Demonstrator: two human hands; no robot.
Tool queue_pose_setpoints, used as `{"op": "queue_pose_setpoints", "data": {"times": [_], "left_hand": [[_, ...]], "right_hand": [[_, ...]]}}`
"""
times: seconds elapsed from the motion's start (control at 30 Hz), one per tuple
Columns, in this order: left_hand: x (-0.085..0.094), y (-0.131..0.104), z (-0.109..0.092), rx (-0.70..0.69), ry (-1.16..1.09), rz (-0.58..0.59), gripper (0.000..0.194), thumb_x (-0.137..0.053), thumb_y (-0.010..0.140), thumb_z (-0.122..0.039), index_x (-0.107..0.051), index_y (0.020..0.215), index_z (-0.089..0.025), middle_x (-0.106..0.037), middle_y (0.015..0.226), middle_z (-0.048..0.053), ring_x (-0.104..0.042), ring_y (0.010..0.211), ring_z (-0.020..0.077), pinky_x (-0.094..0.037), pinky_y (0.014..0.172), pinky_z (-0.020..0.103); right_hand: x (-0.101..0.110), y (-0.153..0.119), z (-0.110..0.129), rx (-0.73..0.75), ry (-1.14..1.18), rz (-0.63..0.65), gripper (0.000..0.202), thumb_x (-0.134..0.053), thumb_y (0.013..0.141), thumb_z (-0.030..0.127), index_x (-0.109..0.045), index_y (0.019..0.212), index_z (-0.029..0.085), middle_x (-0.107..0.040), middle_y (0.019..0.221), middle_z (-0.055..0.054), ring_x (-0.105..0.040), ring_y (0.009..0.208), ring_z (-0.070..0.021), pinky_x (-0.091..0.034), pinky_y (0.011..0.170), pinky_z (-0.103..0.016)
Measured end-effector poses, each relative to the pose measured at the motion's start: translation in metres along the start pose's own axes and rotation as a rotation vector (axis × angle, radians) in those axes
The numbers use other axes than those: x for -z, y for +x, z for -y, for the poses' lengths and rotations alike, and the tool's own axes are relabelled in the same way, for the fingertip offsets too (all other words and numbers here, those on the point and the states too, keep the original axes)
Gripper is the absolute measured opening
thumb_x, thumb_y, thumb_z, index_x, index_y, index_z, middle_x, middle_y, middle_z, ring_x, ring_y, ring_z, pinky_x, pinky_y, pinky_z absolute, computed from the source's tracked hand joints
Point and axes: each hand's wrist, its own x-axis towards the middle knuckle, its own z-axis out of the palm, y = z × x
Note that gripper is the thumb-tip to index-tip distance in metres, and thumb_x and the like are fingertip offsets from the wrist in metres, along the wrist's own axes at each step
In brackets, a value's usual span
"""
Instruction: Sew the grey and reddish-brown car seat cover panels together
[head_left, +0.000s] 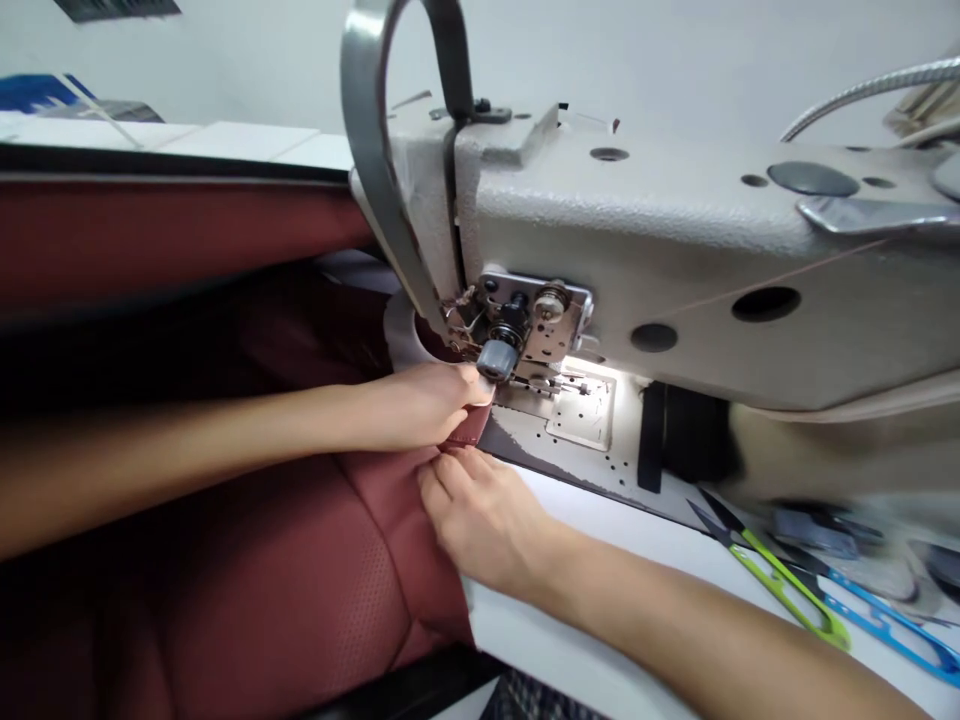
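Note:
A large dark red leather cover (285, 560), with seams and a perforated panel, lies across the left side and runs up to the sewing machine (675, 230). Just left of the tension knob (496, 358), my left hand (424, 405) is closed on the cover near its edge, its fingertips partly hidden. Close below it, my right hand (487, 510) has its fingers bent and pressed together on the cover's right edge. A short strip of red leather shows between the two hands. The lit needle plate (592, 415) is to their right.
Thread snips with green handles (795, 590) and others with blue handles (885, 620) lie at the lower right. A curved metal lever (367, 120) rises over the machine head. Behind the machine, more red material (165, 235) stretches along the left.

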Motion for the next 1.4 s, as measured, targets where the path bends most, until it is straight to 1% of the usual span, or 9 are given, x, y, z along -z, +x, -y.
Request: {"op": "queue_pose_setpoints", "data": {"times": [0.17, 0.3, 0.4, 0.67, 0.83, 0.93, 1.07, 1.2, 1.4], "left_hand": [[0.009, 0.004, -0.005, 0.092, -0.016, 0.063, 0.022, -0.05, 0.085, -0.011, -0.071, 0.09, -0.017, -0.068, 0.092, 0.004, -0.061, 0.076, 0.0148, -0.039, 0.066, 0.025], [0.006, 0.005, -0.002, 0.063, -0.008, 0.035, 0.018, -0.052, 0.086, -0.013, -0.07, 0.082, -0.016, -0.066, 0.082, 0.002, -0.056, 0.066, 0.0122, -0.034, 0.059, 0.024], [0.0, 0.004, 0.004, 0.016, 0.006, -0.032, 0.02, -0.052, 0.087, -0.011, -0.071, 0.086, -0.016, -0.066, 0.086, 0.004, -0.057, 0.072, 0.0135, -0.037, 0.063, 0.024], [-0.006, 0.008, 0.013, -0.001, 0.02, -0.095, 0.027, -0.048, 0.092, -0.016, -0.074, 0.098, -0.018, -0.072, 0.093, 0.003, -0.062, 0.082, 0.0153, -0.043, 0.073, 0.024], [-0.013, 0.002, 0.027, 0.007, -0.074, -0.194, 0.039, -0.049, 0.086, -0.013, -0.072, 0.115, -0.025, -0.07, 0.116, 0.0, -0.061, 0.106, 0.0158, -0.045, 0.094, 0.025], [-0.008, 0.004, 0.036, -0.044, -0.122, -0.194, 0.041, -0.05, 0.081, -0.009, -0.074, 0.109, -0.027, -0.072, 0.114, -0.002, -0.063, 0.104, 0.0153, -0.043, 0.098, 0.026], [0.001, 0.011, 0.043, -0.148, -0.188, -0.135, 0.034, -0.052, 0.084, -0.007, -0.076, 0.101, -0.023, -0.076, 0.1, -0.002, -0.066, 0.091, 0.0143, -0.046, 0.091, 0.024], [-0.005, 0.009, 0.049, -0.164, -0.152, -0.197, 0.029, -0.055, 0.087, -0.008, -0.076, 0.1, -0.023, -0.076, 0.101, -0.001, -0.066, 0.095, 0.0151, -0.044, 0.093, 0.024], [-0.007, 0.0, 0.05, -0.252, 0.137, -0.202, 0.029, -0.048, 0.096, -0.015, -0.073, 0.106, -0.024, -0.072, 0.105, 0.002, -0.061, 0.095, 0.0156, -0.042, 0.087, 0.024]], "right_hand": [[0.003, 0.011, -0.017, -0.194, 0.259, 0.189, 0.027, -0.047, 0.097, 0.015, -0.066, 0.117, 0.011, -0.07, 0.107, -0.011, -0.066, 0.102, -0.0217, -0.055, 0.091, -0.032], [-0.001, 0.002, -0.011, -0.105, 0.12, 0.044, 0.04, -0.047, 0.096, 0.015, -0.057, 0.132, -0.001, -0.06, 0.134, -0.023, -0.056, 0.127, -0.0296, -0.044, 0.111, -0.042], [-0.004, -0.005, -0.008, 0.004, -0.012, -0.014, 0.041, -0.045, 0.097, 0.017, -0.057, 0.13, -0.006, -0.057, 0.135, -0.03, -0.055, 0.129, -0.0347, -0.042, 0.112, -0.049], [-0.001, 0.0, -0.03, -0.049, 0.053, 0.096, 0.039, -0.047, 0.098, 0.017, -0.059, 0.13, -0.001, -0.057, 0.137, -0.026, -0.056, 0.129, -0.0302, -0.045, 0.112, -0.041], [-0.003, -0.006, -0.023, -0.057, -0.036, -0.004, 0.041, -0.044, 0.097, 0.015, -0.056, 0.133, -0.001, -0.054, 0.14, -0.027, -0.053, 0.131, -0.0337, -0.042, 0.113, -0.051], [0.012, 0.008, -0.03, -0.046, 0.012, 0.05, 0.035, -0.044, 0.097, 0.017, -0.063, 0.122, 0.001, -0.062, 0.13, -0.026, -0.063, 0.118, -0.0311, -0.051, 0.102, -0.047], [0.032, 0.02, -0.048, -0.191, 0.233, 0.184, 0.029, -0.043, 0.099, 0.019, -0.071, 0.101, 0.012, -0.075, 0.1, -0.01, -0.071, 0.091, -0.0194, -0.057, 0.082, -0.03], [0.015, -0.007, -0.037, -0.022, 0.158, 0.076, 0.036, -0.049, 0.096, 0.019, -0.065, 0.127, 0.008, -0.061, 0.138, -0.014, -0.054, 0.131, -0.0269, -0.043, 0.112, -0.042], [-0.004, -0.026, -0.015, 0.022, -0.006, 0.055, 0.04, -0.04, 0.102, 0.021, -0.063, 0.129, 0.006, -0.06, 0.139, -0.013, -0.053, 0.132, -0.0268, -0.041, 0.114, -0.044]]}}
